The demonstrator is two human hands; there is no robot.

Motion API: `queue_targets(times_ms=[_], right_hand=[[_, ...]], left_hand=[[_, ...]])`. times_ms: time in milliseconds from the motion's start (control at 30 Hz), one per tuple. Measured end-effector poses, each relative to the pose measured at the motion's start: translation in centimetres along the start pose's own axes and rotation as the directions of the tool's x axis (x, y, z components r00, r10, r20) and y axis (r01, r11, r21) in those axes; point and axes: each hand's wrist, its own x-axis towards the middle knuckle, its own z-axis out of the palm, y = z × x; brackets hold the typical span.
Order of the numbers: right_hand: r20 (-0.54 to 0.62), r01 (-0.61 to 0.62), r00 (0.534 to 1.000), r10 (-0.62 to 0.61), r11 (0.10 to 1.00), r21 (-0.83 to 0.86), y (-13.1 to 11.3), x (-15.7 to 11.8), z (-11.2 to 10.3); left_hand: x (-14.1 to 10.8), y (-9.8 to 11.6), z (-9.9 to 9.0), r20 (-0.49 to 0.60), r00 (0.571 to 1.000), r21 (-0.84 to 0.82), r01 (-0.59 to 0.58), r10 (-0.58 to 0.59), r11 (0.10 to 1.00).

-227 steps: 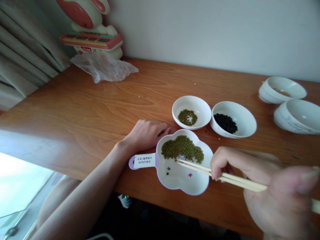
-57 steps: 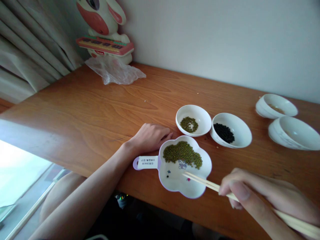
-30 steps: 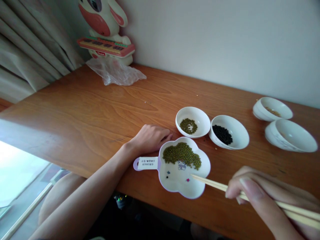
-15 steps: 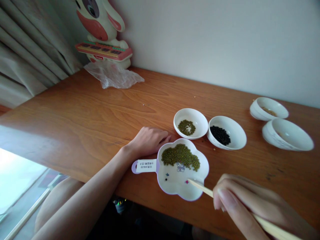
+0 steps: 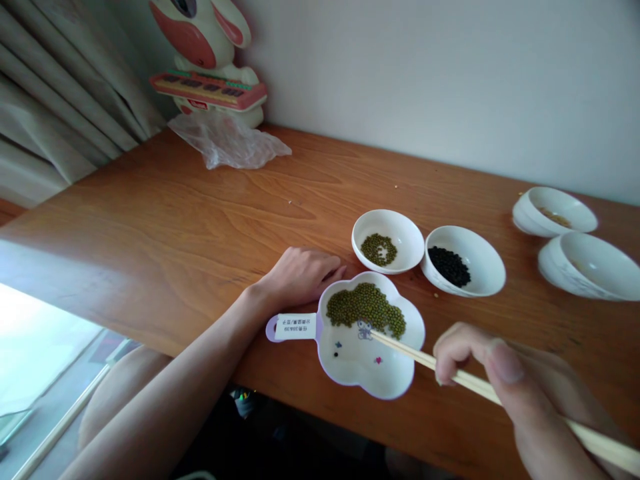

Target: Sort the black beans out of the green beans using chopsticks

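Chopsticks [image 5: 413, 353] nearer green beans [image 5: 364, 303], bowls [image 5: 406, 241] beyond

Bright patch [image 5: 30, 353]: overexposed to white at lower left; apparent main light source.
Table [image 5: 215, 213]: pale glare along the left edge; moderate, even brightness elsewhere.
Area below table edge [image 5: 300, 440]: near black; detail mostly lost.
Curtain [image 5: 45, 100]: dim, with soft shadows between folds.
Wall [image 5: 400, 87]: muted grey, darkening at the upper right corner.
Scoop [image 5: 350, 367]: acceptably sharp; green beans [image 5: 360, 303] individually resolved.
Right hand [image 5: 530, 393]: near the lens; slightly blurred, enlarged.
Chopsticks [image 5: 405, 348]: tips clear; rear section softened.
Far-right bowls [image 5: 560, 270]: soft focus, stretched by wide-angle distortion.
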Motion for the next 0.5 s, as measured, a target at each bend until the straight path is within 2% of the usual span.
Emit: queue_targets(times_ms=[233, 500], right_hand=[[-0.018, 0.008, 1.000, -0.009, 0.999, -0.031, 0.1, 0.4, 0.3], [-0.034, -0.038, 0.999, 0.033, 0.984, -0.174, 1.7, 0.1, 0.3]], left_hand=[[0.0, 0.1, -0.3, 0.029, 1.000, 0.009, -0.001, 0.000, 1.000], [0.0, 0.1, -0.4, 0.038, 0.999, 0.016, 0.011, -0.012, 1.000]])
